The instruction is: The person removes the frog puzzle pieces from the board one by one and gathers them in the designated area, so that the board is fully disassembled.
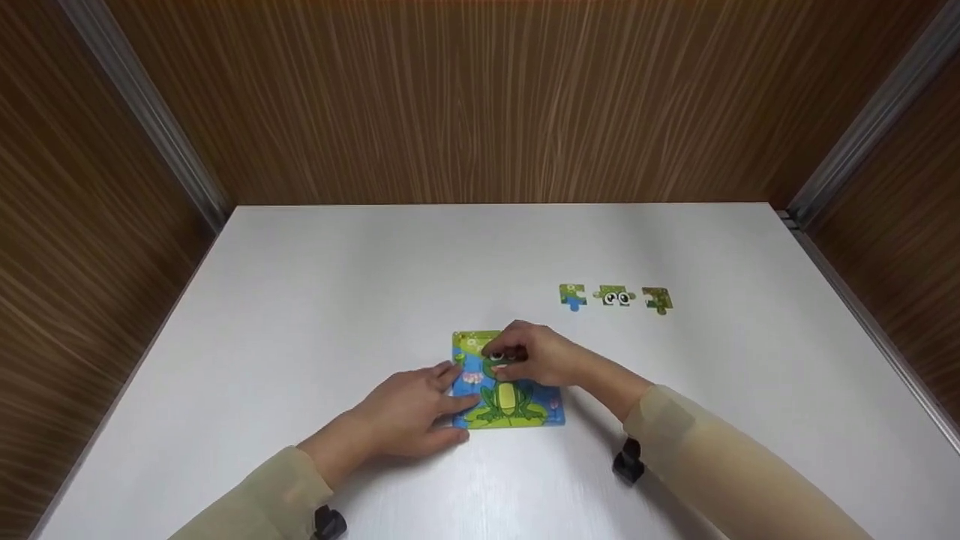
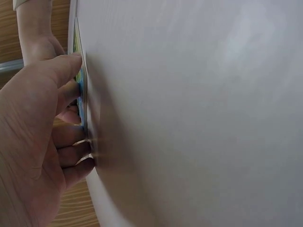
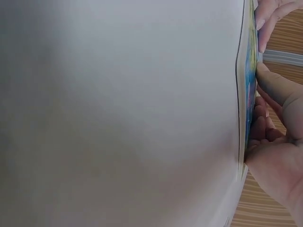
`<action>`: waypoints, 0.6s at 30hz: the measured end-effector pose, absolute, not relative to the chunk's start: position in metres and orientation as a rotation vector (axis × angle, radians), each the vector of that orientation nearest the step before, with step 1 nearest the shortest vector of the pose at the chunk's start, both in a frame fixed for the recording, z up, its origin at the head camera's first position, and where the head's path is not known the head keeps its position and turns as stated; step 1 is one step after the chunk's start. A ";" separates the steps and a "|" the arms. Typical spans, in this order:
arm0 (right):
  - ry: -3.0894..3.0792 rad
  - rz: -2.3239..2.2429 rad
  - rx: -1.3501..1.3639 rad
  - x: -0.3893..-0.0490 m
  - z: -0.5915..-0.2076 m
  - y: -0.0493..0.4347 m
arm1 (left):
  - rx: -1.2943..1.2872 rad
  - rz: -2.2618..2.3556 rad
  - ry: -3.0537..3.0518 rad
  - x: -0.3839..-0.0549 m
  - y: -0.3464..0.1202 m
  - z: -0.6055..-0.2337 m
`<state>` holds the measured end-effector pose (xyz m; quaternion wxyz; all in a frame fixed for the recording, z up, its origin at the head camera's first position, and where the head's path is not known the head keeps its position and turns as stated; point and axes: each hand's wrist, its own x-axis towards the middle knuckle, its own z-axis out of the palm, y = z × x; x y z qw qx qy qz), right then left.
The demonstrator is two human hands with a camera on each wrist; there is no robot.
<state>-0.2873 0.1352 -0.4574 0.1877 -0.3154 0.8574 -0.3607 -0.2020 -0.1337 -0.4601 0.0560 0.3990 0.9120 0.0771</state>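
White table (image 1: 315, 262), walled on 3 sides by brown wood-grain panels (image 1: 465, 97), with metal strips (image 1: 142, 105) at the rear corners. Found lying flat on the table, between 2 hands: 1 frog puzzle (image 1: 508, 399). Recorded on its face: green frog, light green leaf, blue background, pink flowers at left and right.

Observed left hand (image 1: 409, 412) at the left side of the puzzle, in contact with its edge. Noted fingers spread, with forefinger laid on the printed face beside the frog and thumb at the lower left corner.

Observed right hand (image 1: 550, 356) over the upper right part of the puzzle, partly covering the frog's head. Noted thumb and forefinger bent, with tips apart at the frog's face. Cannot tell, from these views, a pinched piece from plain contact with the puzzle.

Listed beyond the right hand, toward the rear and right: 3 loose pieces in 1 row, flat on the table, near but apart from each other. Identified, left to right: green-and-blue piece (image 1: 571, 294) with downward tab, eyes piece (image 1: 613, 291) with 2 white eyes, dark green piece (image 1: 661, 297) with downward tab.

Recorded beige sleeves (image 1: 727, 457) on the forearms, with black fittings (image 1: 628, 463) near the cuffs.
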 end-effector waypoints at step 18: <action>2.386 -1.024 -0.902 -0.285 -0.454 0.135 | 1.203 0.235 2.769 -0.202 -0.132 -0.462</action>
